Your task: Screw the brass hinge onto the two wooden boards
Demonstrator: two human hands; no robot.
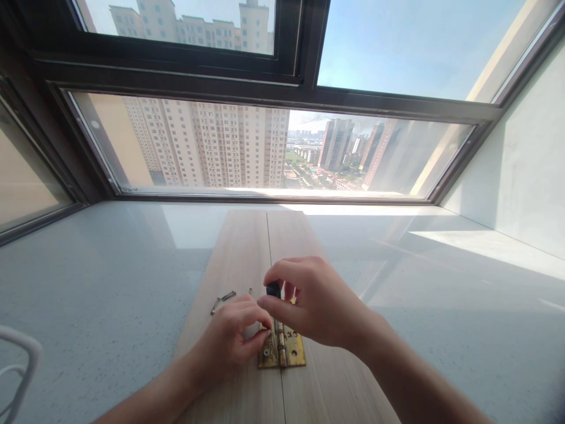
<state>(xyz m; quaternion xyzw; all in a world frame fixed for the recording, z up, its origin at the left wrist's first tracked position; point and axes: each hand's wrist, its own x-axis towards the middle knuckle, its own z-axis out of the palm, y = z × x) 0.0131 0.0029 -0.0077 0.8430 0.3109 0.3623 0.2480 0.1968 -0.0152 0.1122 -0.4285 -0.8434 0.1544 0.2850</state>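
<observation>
A worn brass hinge [291, 358] lies open across the seam between two pale wooden boards, its knuckle along the joint. One screw head [266, 352] shows in its left leaf; a hole is visible in the right one. Above the hinge, my right hand [320, 303] is closed around a black screwdriver [273, 289], whose tip is hidden. My left hand [236, 333] has thumb and forefinger pinched at the left leaf; whatever is between them is too small to make out. Loose screws [227, 295] lie on the left board just beyond my left hand.
The two boards [245, 241] run away from me on a speckled white sill [145, 277]. A dark window frame [265, 200] closes off the far side, with a white wall [529, 141] at right. Something white and curved [30, 353] stands at the left edge.
</observation>
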